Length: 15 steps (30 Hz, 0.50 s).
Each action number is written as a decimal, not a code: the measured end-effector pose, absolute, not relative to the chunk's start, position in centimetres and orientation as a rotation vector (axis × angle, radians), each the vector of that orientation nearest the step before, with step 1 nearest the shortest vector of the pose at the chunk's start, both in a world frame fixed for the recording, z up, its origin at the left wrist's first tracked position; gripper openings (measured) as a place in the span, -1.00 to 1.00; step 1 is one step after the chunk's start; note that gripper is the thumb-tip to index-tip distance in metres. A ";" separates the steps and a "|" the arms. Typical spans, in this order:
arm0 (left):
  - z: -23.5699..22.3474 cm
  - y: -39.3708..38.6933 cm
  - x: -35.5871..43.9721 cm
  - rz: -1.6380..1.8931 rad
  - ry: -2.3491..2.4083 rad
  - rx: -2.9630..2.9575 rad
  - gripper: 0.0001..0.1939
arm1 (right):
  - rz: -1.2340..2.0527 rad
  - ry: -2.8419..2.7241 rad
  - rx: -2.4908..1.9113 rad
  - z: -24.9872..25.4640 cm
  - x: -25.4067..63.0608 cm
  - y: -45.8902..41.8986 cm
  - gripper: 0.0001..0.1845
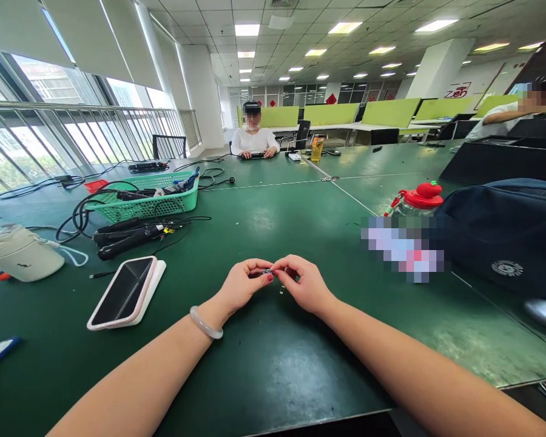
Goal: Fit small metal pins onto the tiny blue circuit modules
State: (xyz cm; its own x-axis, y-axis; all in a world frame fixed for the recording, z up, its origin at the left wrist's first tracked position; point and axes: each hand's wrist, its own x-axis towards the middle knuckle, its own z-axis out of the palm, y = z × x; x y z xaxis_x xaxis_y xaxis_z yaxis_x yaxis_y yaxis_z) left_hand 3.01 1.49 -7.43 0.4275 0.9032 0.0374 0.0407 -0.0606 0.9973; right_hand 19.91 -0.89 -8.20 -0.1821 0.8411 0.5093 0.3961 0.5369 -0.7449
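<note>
My left hand [242, 284] and my right hand [306, 284] meet fingertip to fingertip above the green table. Between them is a small dark, shiny object [267, 271], too small for me to name and partly covered by the fingers. Both hands are closed in a pinch around it. Just below the right fingertips a short piece with a metallic tip [281, 290] hangs down; whether it belongs to the same object I cannot tell. A pale bangle [206, 323] circles my left wrist.
Left on the green table [264, 218] lie a phone [125, 291] on a white box, black cables, a green basket [150, 197] and a cream bag [20, 254]. A red-lidded bottle [418, 200] and dark blue bag [505, 237] stand right. A person [253, 138] sits opposite.
</note>
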 end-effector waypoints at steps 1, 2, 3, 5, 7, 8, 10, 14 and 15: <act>-7.4 1.4 3.0 0.886 0.877 1.435 -0.58 | 0.561 -1.787 -1.023 -8.2 19.9 -0.9 -0.88; -7.5 1.4 3.1 0.887 0.866 1.413 -0.58 | 0.557 -1.789 -1.015 -8.1 19.9 -1.0 -0.88; -7.5 1.4 3.1 0.887 0.855 1.394 -0.59 | 0.553 -1.791 -1.008 -8.0 20.0 -1.0 -0.88; -7.4 1.3 3.1 0.885 0.830 1.365 -0.59 | 0.537 -1.803 -0.994 -7.9 20.0 -1.2 -0.88; -7.3 1.3 3.1 0.887 0.814 1.342 -0.59 | 0.511 -1.827 -0.979 -7.8 20.0 -1.3 -0.88; -7.3 1.2 3.1 0.887 0.811 1.336 -0.59 | 0.496 -1.844 -0.968 -7.8 20.1 -1.4 -0.88; -7.2 1.2 3.1 0.887 0.810 1.337 -0.58 | 0.461 -1.882 -0.942 -7.7 20.2 -1.5 -0.88; -7.1 1.1 3.0 0.876 0.806 1.355 -0.60 | 0.405 -1.957 -0.905 -7.6 20.4 -1.7 -0.87; -7.1 1.1 3.0 0.875 0.802 1.350 -0.61 | 0.400 -1.971 -0.899 -7.6 20.4 -1.7 -0.87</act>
State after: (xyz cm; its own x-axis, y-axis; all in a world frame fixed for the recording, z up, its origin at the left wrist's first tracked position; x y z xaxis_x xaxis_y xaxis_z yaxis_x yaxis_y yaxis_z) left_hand 2.98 1.06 -7.08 0.4659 0.8847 0.0130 -0.0635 0.0188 0.9978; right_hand 20.44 -1.68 -7.58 -0.3263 0.7275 0.6036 0.4344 0.6825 -0.5878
